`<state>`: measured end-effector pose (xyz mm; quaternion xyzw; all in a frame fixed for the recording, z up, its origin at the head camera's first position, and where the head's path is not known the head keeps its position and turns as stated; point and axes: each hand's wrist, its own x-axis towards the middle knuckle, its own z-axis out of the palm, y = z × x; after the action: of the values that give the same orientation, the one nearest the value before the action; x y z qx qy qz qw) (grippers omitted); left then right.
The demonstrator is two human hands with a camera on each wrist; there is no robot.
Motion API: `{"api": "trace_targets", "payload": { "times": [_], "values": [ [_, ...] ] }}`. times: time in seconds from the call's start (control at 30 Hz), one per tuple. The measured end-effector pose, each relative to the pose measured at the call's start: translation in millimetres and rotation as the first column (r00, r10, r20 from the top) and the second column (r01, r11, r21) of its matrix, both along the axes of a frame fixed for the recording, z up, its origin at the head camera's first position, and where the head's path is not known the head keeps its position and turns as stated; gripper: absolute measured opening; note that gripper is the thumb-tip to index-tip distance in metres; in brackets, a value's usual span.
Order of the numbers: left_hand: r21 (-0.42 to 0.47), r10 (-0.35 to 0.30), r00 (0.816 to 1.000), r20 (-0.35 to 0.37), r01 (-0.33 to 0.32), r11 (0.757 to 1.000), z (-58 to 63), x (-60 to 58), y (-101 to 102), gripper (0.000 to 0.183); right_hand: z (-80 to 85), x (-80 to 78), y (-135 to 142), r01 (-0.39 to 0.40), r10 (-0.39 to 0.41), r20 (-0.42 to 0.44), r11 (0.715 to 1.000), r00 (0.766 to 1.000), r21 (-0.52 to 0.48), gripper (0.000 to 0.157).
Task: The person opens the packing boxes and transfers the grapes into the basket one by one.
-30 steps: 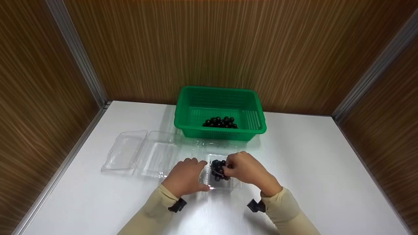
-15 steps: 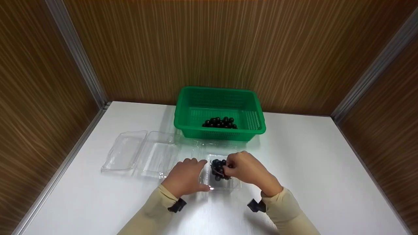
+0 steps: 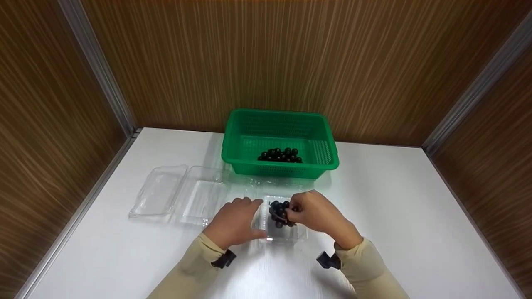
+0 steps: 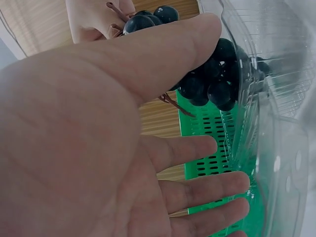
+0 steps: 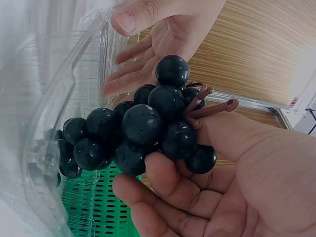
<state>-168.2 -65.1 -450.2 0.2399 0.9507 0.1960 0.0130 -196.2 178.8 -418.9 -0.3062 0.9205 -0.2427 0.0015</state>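
My right hand (image 3: pixel 319 214) curls its fingers round a bunch of dark grapes (image 3: pixel 277 212) near the stem. In the right wrist view the bunch (image 5: pixel 143 123) hangs from the fingers with its brown stem pointing outward, and its lower grapes dip inside a clear plastic container (image 5: pixel 37 182). My left hand (image 3: pixel 233 222) stands at the container's left side. Its thumb and fingers are spread, as the left wrist view shows, with the thumb (image 4: pixel 173 52) passing in front of the grapes. The lower part of the container (image 3: pixel 302 235) shows beneath the right hand in the head view.
A green basket (image 3: pixel 278 170) behind the container holds more dark grapes (image 3: pixel 280 155). To the left lies another clear container (image 3: pixel 193 207) with its lid (image 3: pixel 160 193) folded open. Wood-grain panels (image 3: pixel 266 62) enclose the white table (image 3: pixel 395 216) at the back and sides.
My right hand has shifted slightly to the right and away from me, and the bunch of grapes has moved with it. The left hand keeps almost the same place.
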Motion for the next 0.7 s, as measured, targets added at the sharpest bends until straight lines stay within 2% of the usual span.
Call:
{"api": "trace_targets", "payload": {
  "times": [0.17, 0.47, 0.7],
  "values": [
    [0.004, 0.003, 1.000, 0.007, -0.003, 1.000, 1.3, -0.8, -1.8, 0.083, 2.0, 0.6, 0.5, 0.002, -0.002, -0.011, 1.000, 1.000, -0.014, 0.016],
    [0.008, -0.006, 0.999, -0.035, 0.006, 1.000, 5.3, 0.0, -3.7, 0.081, 3.4, 0.6, 0.5, 0.016, -0.016, -0.009, 1.000, 1.000, -0.007, 0.011],
    [0.021, -0.001, 1.000, -0.018, 0.001, 1.000, 7.4, 0.1, -5.6, 0.081, 4.8, 1.3, 1.0, 0.019, -0.020, -0.029, 1.000, 0.999, -0.010, 0.012]
  ]
}}
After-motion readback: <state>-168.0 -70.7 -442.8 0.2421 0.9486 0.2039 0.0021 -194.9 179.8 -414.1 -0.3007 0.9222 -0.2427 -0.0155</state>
